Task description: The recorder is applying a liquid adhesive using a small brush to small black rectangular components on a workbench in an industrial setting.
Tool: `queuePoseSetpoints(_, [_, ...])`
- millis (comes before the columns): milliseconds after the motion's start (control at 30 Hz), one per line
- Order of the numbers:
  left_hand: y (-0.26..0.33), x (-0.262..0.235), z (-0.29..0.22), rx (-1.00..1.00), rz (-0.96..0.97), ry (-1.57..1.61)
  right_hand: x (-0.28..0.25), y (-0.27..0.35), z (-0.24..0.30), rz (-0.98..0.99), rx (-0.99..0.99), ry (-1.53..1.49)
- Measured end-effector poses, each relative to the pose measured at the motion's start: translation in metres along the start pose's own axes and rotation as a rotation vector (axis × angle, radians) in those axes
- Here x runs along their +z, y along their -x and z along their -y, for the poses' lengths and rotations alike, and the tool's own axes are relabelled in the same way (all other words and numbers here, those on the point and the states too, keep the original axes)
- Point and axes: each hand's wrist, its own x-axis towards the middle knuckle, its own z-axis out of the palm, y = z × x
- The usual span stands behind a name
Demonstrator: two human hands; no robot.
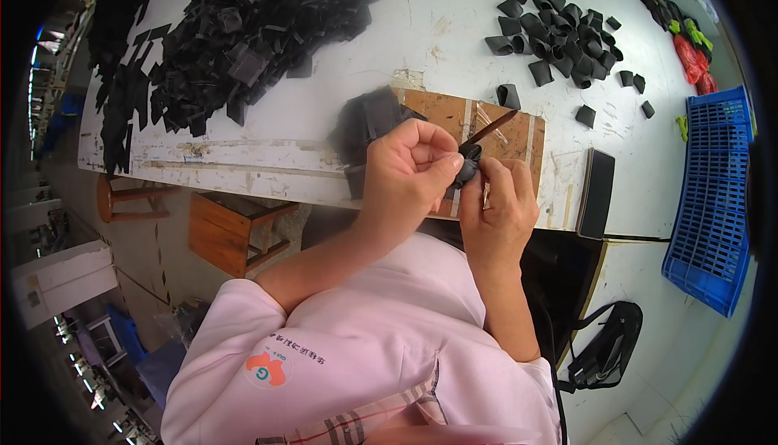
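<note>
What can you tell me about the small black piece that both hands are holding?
The small black piece looks like soft, dark fabric or webbing, bunched or folded. It is held above the table's near edge, pinched between the left hand and the right hand. A thin brown stick rises from it toward the upper right. Its exact shape is mostly hidden by the fingers.
</note>
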Motion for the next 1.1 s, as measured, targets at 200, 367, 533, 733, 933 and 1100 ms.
queuePoseSetpoints(200, [0.003, -0.007, 0.000, -0.082, 0.168, 0.169, -0.016, -0.008, -0.009, 0.250, 0.777, -1.119])
queuePoseSetpoints(367, [0.004, 0.003, 0.010, 0.610, -0.103, -0.551, -0.010, -0.009, -0.014, 0.357, 0.887, -1.802])
queuePoseSetpoints(533, [-0.005, -0.005, -0.025, -0.157, 0.204, 0.510, -0.033, -0.033, 0.007, 0.401, 0.664, -1.264])
queuePoseSetpoints(733, [-0.031, -0.014, -0.031, -0.372, 0.563, 0.919, -0.030, -0.079, 0.000, 0.459, 0.491, -1.198])
queuePoseSetpoints(933, [-0.025, -0.009, -0.029, -0.118, 0.322, 0.489, -0.016, -0.070, -0.012, 0.405, 0.439, -1.188])
queuePoseSetpoints(1100, [-0.037, -0.015, -0.020, -0.365, 0.519, 0.935, -0.017, -0.076, -0.009, 0.397, 0.372, -1.206])
